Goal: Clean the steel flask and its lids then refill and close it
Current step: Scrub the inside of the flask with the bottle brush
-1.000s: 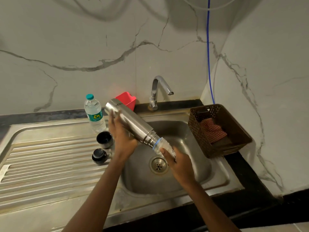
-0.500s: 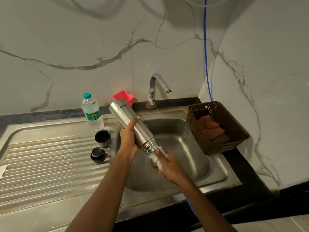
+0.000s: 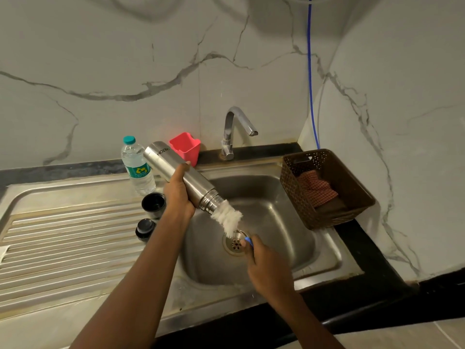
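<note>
Steel flask [image 3: 181,172], tilted mouth-down over sink [image 3: 276,197]: left hand [image 3: 178,195] fingers wrap its mid-body, right hand [image 3: 266,263] fingers curl round brush [image 3: 227,217] handle, bristles at mouth. Rigid, prob. wet & slick; grip mid-barrel. Lids [image 3: 153,202] wait beside sink.

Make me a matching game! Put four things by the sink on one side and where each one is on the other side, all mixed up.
Things:
1. flask
2. brush
3. cloth
4. bottle

Places:
A. in the basket
B. held in the left hand
C. standing on the drainboard
D. held in the right hand

Pairs: 1-B, 2-D, 3-A, 4-C
</note>
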